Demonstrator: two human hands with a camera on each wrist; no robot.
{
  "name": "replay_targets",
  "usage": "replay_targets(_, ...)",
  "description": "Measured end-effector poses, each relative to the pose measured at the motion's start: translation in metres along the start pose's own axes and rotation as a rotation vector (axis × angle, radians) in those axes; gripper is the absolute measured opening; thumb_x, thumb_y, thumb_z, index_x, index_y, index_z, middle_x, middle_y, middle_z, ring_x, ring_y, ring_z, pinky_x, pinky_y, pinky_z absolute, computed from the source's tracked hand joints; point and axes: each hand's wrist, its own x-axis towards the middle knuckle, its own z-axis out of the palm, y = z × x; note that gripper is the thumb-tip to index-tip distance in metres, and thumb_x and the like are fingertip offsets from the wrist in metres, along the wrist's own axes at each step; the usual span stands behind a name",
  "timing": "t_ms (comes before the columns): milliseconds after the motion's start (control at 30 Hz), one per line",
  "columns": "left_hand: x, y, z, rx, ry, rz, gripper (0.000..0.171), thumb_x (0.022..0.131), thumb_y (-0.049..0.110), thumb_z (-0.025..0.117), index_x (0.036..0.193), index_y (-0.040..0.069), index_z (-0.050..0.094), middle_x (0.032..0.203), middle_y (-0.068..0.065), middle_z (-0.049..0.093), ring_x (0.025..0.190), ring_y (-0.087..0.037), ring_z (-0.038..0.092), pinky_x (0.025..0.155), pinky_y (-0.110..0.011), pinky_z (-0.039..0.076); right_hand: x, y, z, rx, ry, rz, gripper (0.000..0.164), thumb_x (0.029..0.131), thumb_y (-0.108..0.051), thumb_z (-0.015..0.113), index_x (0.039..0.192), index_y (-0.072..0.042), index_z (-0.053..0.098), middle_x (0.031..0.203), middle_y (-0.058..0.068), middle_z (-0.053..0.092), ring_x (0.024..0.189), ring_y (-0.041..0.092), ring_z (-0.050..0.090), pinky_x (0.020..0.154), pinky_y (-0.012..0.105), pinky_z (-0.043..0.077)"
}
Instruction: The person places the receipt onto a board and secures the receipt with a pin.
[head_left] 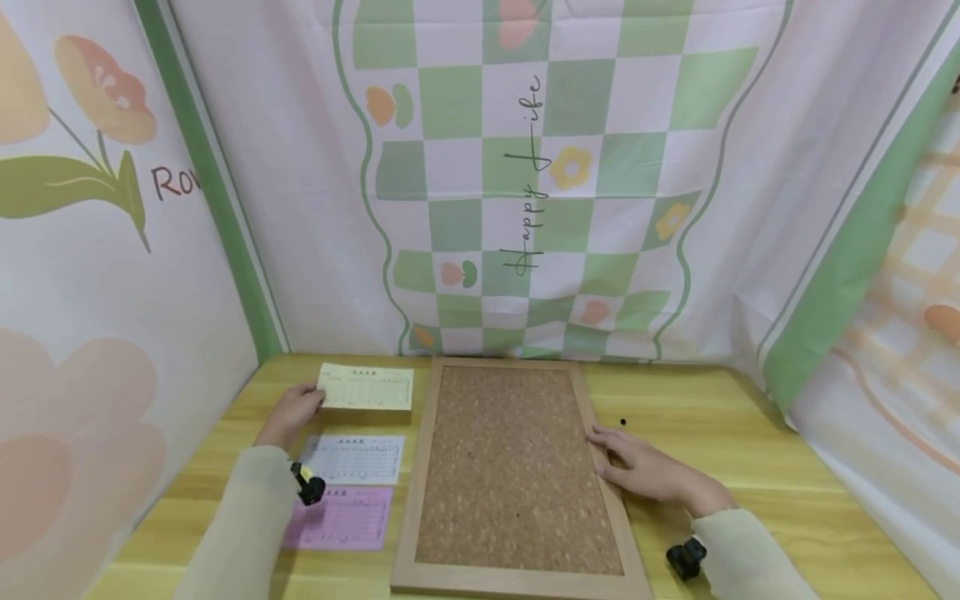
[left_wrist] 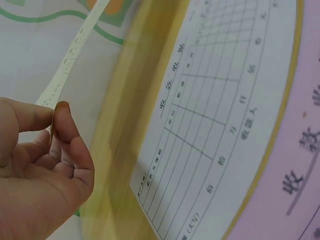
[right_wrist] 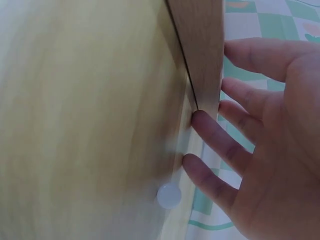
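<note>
My left hand (head_left: 294, 410) pinches the left edge of a pale yellow receipt slip (head_left: 366, 388) between thumb and fingers. The slip is seen nearly edge-on in the left wrist view, raised off the table. Below it lie a white receipt slip (head_left: 360, 459) and a pink one (head_left: 345, 521), both printed with grids. My right hand (head_left: 637, 463) touches the right side of a wood-framed cork board (head_left: 517, 467). In the right wrist view, the extended fingers (right_wrist: 220, 137) of that hand lie along the wooden frame (right_wrist: 202, 50).
A small black dot-like object (head_left: 622, 422) lies right of the board. The right wrist view shows a small white disc (right_wrist: 169, 196) near the fingers. Patterned curtains (head_left: 555, 208) stand behind the wooden table (head_left: 697, 417) and on both sides.
</note>
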Motion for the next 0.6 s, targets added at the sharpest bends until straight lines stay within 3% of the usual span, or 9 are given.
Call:
replay_targets(400,-0.004,0.007,0.004,-0.067,-0.004,0.040,0.057,0.105,0.019,0.043,0.148,-0.015,0.029,0.132,-0.027,0.050,0.110,-0.028,0.053,0.101,-0.046,0.044,0.003,0.003,-0.004,-0.060,0.019,-0.061,0.062,0.103,-0.031,0.058,0.148,0.008,0.040,0.152,0.032,0.032,0.136,0.051,0.035,0.105,0.064,0.032)
replay_targets(600,-0.004,0.011,0.008,-0.108,-0.017,0.037,0.054,0.106,0.017,0.043,0.147,-0.016,0.030,0.131,-0.026,0.050,0.110,-0.028,0.052,0.102,-0.045,0.043,0.004,-0.002,-0.006,-0.084,0.024,-0.056,0.060,0.103,-0.031,0.058,0.145,0.008,0.044,0.150,0.032,0.037,0.130,0.048,0.044,0.103,0.062,0.037)
